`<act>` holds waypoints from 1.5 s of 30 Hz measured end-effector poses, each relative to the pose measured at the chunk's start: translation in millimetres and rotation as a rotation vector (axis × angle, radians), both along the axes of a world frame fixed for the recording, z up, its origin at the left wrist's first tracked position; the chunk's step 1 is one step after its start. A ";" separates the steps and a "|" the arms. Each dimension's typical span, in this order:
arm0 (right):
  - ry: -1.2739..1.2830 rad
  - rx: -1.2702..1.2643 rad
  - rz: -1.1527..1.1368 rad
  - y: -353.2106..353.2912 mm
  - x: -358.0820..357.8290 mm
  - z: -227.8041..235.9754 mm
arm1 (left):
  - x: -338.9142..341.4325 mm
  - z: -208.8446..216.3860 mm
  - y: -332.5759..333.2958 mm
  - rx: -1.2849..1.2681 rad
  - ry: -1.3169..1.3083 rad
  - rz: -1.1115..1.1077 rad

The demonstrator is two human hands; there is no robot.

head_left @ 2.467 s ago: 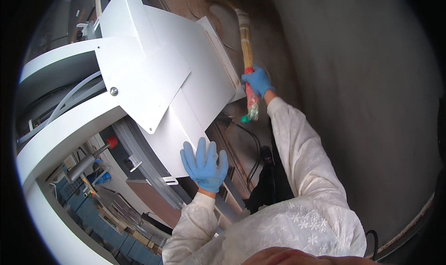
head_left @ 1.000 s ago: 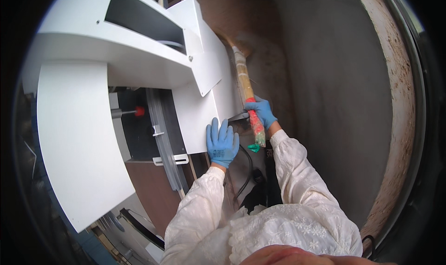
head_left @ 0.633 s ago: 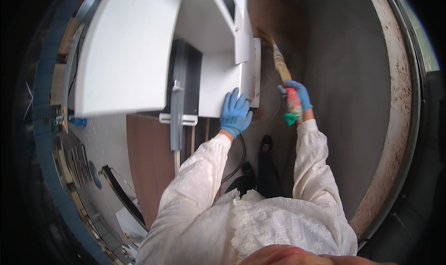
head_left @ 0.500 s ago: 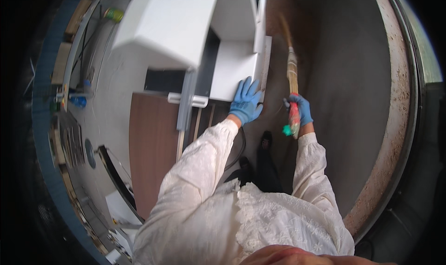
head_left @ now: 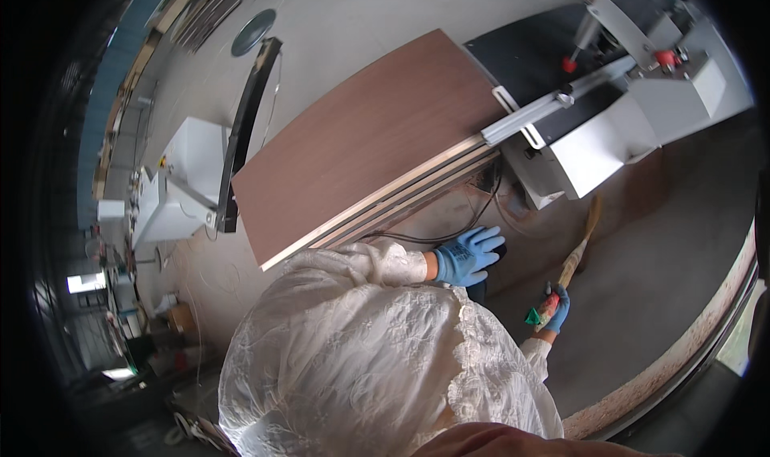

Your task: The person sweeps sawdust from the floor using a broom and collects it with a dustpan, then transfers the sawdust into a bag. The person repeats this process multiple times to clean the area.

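My right hand (head_left: 559, 311), in a blue and dark glove, is closed round the red-wrapped handle of a hand broom (head_left: 573, 263). Green material sticks out at the handle's end. The broom's yellowish bristles point away from me, low over the floor beside the white machine (head_left: 591, 156). My left hand (head_left: 468, 256), gloved in blue, hangs with its fingers spread in front of my body and holds nothing. Nearest to it are a black cable (head_left: 417, 239) and a stack of panels with a brown top board (head_left: 377, 128).
A black table with a metal fence (head_left: 553, 104) belongs to the machine. Left of the panels stand a black bar (head_left: 245, 136) and a white machine (head_left: 192, 152). A dusty ledge (head_left: 642, 389) curves along the right, beside the dark grey floor (head_left: 642, 297).
My left hand has come off the white machine and back toward my body. The view has swung left, bringing the brown panel to the middle. The broom stays in my right hand.
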State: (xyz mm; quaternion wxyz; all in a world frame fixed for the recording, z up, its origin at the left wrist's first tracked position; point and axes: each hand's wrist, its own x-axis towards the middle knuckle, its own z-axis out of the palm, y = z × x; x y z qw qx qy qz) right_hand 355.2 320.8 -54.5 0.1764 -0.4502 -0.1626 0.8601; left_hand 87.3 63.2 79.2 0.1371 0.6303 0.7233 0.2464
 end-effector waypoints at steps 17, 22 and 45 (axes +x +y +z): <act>-0.223 -0.022 0.105 -27.0 -9.5 69.4 | -17.3 18.1 -110.5 0.015 -0.073 0.292; -0.030 0.054 0.012 -15.5 -22.1 111.4 | 7.6 26.5 -95.8 -0.082 -0.184 0.398; 0.088 0.159 -0.162 146.8 -35.1 167.3 | -30.8 -27.3 38.5 -0.243 -1.085 0.622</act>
